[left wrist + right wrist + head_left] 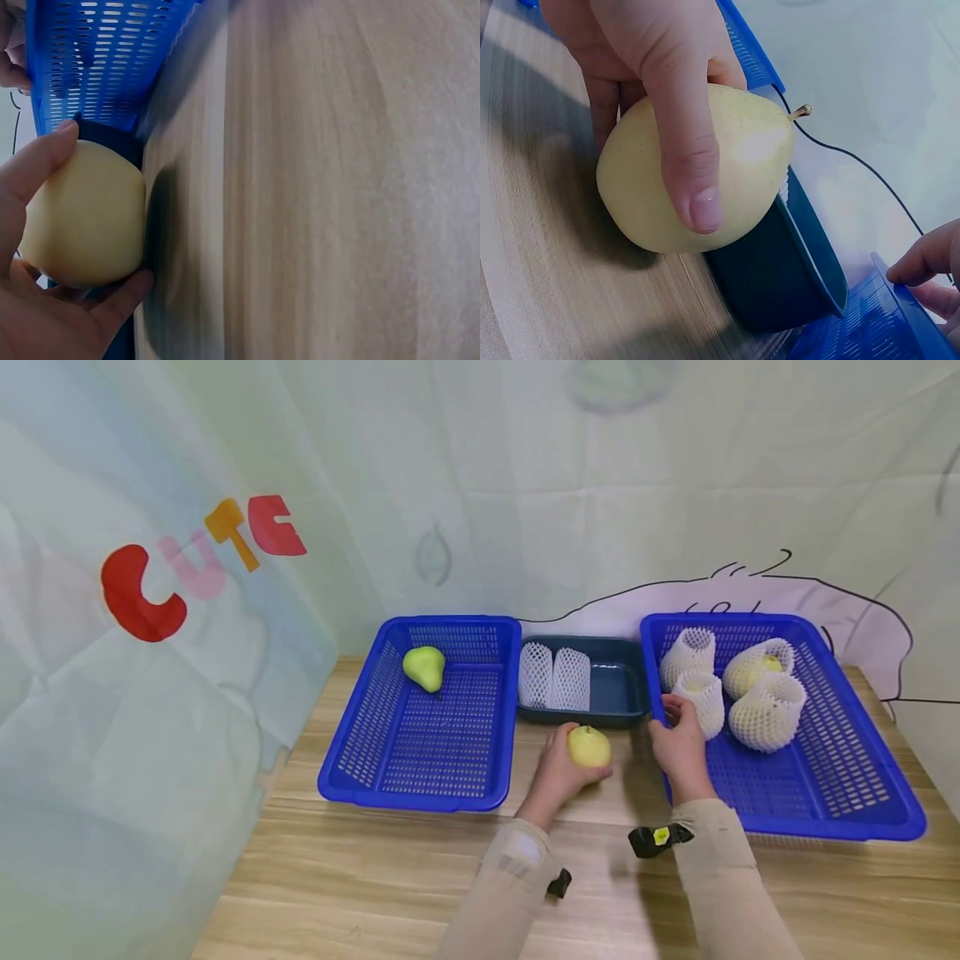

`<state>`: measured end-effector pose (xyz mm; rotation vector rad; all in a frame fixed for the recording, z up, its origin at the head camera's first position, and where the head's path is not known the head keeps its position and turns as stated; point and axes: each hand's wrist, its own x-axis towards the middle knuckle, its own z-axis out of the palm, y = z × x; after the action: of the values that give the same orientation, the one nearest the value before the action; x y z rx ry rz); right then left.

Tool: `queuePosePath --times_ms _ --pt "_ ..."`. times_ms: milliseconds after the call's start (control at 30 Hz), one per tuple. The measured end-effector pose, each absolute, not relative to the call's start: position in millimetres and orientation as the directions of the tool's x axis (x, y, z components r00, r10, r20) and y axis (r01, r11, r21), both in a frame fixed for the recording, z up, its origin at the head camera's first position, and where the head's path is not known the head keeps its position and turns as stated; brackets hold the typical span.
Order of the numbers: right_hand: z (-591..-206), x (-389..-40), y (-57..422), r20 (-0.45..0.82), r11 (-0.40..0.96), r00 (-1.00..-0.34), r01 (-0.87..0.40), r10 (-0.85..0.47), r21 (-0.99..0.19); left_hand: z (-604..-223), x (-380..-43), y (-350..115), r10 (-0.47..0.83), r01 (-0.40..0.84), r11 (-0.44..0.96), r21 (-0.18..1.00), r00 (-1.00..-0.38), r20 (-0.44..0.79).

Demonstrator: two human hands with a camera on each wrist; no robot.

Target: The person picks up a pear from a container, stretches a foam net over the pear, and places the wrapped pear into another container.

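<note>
My left hand (566, 768) grips a pale yellow pear (589, 748) just in front of the dark teal tray, thumb on one side and fingers around the other. Its short brown stem shows in the right wrist view, where the thumb lies across the pear (757, 161). At the left rim of the right blue basket (817, 832), my right hand (681, 750) pinches the edge between thumb and fingers, beside a pear in a white foam net (699, 706). Several net-wrapped pears lie in that basket. The right fingers (922, 259) overlap the rim in the right wrist view.
Between the two baskets, the dark teal tray (618, 685) holds two white foam nets (572, 681). A bare green pear (425, 668) lies in the left blue basket (408, 800). All stand on a wooden table (360, 868) against a printed cloth backdrop (480, 477).
</note>
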<state>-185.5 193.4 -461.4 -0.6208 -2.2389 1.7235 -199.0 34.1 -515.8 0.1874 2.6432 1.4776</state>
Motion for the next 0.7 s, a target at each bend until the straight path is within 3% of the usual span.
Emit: queuePosePath --times_ms 700 --pt "-461.9 -186.2 194.4 -0.067 0.212 -0.876 0.188 0.477 -0.959 -519.6 -197.0 36.4 0.177 0.078 0.598 0.798 -0.983 -0.037"
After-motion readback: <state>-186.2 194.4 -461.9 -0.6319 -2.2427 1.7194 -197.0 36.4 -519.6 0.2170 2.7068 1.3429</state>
